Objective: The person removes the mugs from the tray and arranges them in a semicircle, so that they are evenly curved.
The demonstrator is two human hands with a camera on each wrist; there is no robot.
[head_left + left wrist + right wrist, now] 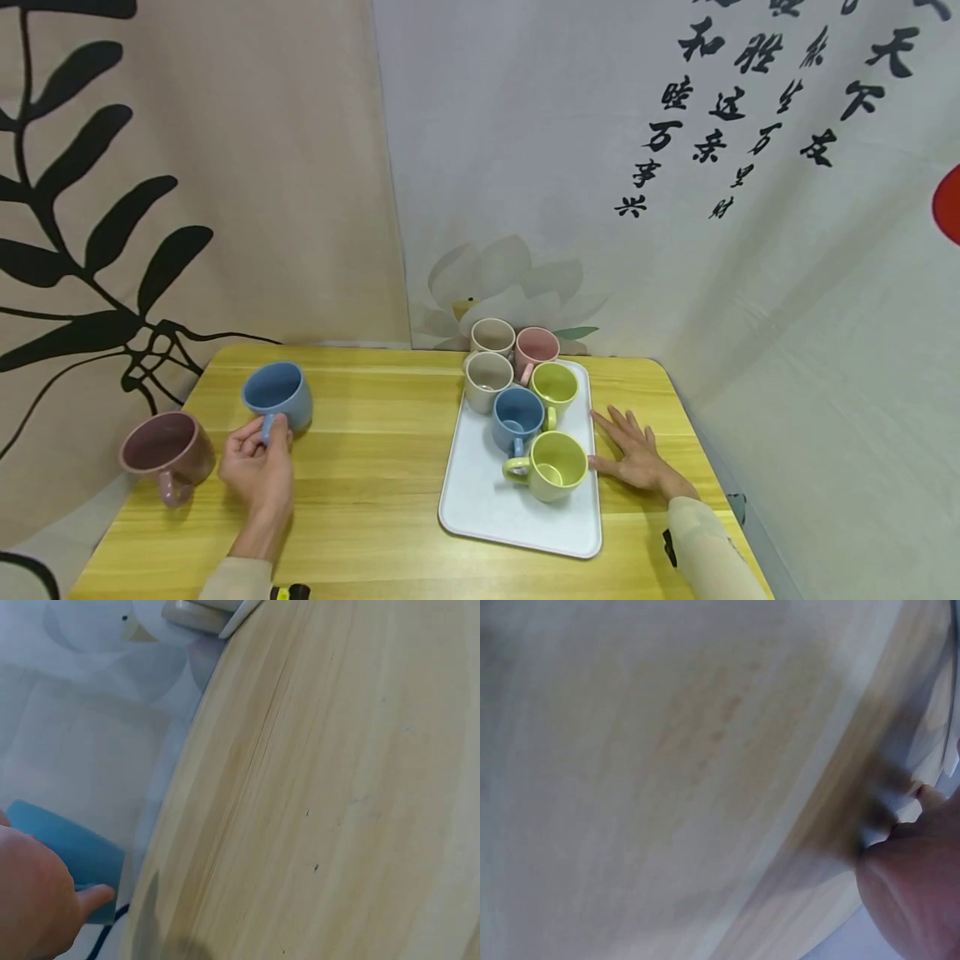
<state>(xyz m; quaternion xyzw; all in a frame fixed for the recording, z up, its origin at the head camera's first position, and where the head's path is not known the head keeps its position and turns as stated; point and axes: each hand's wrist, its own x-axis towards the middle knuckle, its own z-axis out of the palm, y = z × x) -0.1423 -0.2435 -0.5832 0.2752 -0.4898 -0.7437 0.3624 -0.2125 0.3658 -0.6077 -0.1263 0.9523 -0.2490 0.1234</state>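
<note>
At the table's left, my left hand (pixel 258 471) pinches the handle of a blue mug (pixel 279 393), which also shows in the left wrist view as a blue mug (pixel 71 851) partly behind the hand. A dark pink mug (pixel 168 454) stands just left of that hand. My right hand (pixel 633 454) has its fingers spread beside the white tray (pixel 517 525), fingertips at the tray's right edge. On the tray are a yellow-green mug (pixel 557 467) in front, a second yellow-green mug (pixel 555 385), another blue mug (pixel 517 417), two beige mugs (pixel 487 379) and a pink mug (pixel 536 346).
The wooden table (pixel 375 467) meets a printed cloth backdrop (pixel 480 167) at its far edge. Mugs crowd the far part of the tray, close to the cloth. Bare tabletop lies between the left hand and the tray.
</note>
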